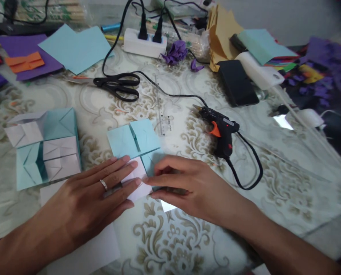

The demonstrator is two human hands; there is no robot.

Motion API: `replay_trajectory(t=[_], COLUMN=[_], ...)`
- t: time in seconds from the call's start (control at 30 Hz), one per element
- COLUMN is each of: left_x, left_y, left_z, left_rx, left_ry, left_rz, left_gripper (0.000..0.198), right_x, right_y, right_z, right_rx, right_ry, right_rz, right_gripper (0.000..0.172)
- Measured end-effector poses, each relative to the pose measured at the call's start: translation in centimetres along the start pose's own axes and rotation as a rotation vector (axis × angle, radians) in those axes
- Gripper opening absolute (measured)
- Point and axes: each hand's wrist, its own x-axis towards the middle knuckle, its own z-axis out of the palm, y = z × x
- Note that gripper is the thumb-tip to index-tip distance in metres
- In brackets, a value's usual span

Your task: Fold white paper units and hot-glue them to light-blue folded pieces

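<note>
Before me lies a light blue folded paper piece (121, 139) with a white folded square (138, 193) at its near corner. My left hand (98, 194), a ring on one finger, rests flat on the white square with its fingers stretched out. At the square's right edge, the fingers of my right hand (178, 183) are pinched together at the paper; the fingertips partly hide what they grip. To the left sits a thicker block of blue and white folded paper (60, 143). White sheets (101, 252) lie under my left wrist.
A black glue gun (220, 130) with an orange trigger lies right, its cord looping beside it. Black-handled scissors (117, 86) and a clear ruler (160, 110) lie beyond the paper. Farther back are a white power strip (144, 44), a phone (237, 84) and blue sheets (75, 49).
</note>
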Motion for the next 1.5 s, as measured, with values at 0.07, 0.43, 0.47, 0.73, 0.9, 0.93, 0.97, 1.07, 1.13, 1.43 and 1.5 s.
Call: replay_trajectory(t=[0.07,0.43,0.47,0.73,0.9,0.93,0.97,1.07,1.13,1.43,1.5], left_x=[0.0,-0.2,-0.2,0.0,0.0,0.1,0.1,0.1,0.0,-0.1,-0.3], left_y=[0.0,1.0,1.1,2.1,2.1,2.0,2.0,1.9,2.0,2.3,2.7], left_z=[0.0,0.2,0.2,0.1,0.0,-0.1,-0.1,-0.1,0.1,0.0,0.1], left_rx=[0.009,0.08,0.089,0.078,0.11,0.115,0.12,0.132,0.134,0.148,0.169], left_ry=[-0.015,-0.005,-0.008,0.028,0.04,0.042,0.042,0.036,0.026,0.023,0.049], left_rz=[-0.009,0.001,-0.002,-0.009,-0.003,-0.001,-0.002,-0.006,-0.006,0.001,-0.002], left_gripper=[0.042,0.038,0.038,0.037,0.037,0.037,0.037,0.04,0.041,0.044,0.04], right_x=[0.0,0.0,0.1,0.1,-0.1,-0.1,-0.1,0.0,0.0,0.0,0.0], right_y=[0.0,-0.1,-0.1,-0.6,-1.0,-1.0,-1.0,-1.1,-1.2,-1.1,-1.1], right_z=[0.1,0.3,0.3,0.1,0.2,0.2,0.4,0.7,0.9,1.1,1.0], right_rx=[-0.011,-0.002,0.003,-0.013,-0.087,-0.106,-0.123,-0.165,-0.188,-0.188,-0.194], right_ry=[0.006,0.014,0.013,-0.046,-0.068,-0.061,-0.057,-0.06,-0.064,-0.076,-0.062], right_rz=[0.006,0.018,0.02,0.062,0.066,0.064,0.062,0.048,0.043,0.07,0.066], right_gripper=[0.018,0.017,0.017,0.025,0.04,0.041,0.042,0.036,0.034,0.037,0.036])
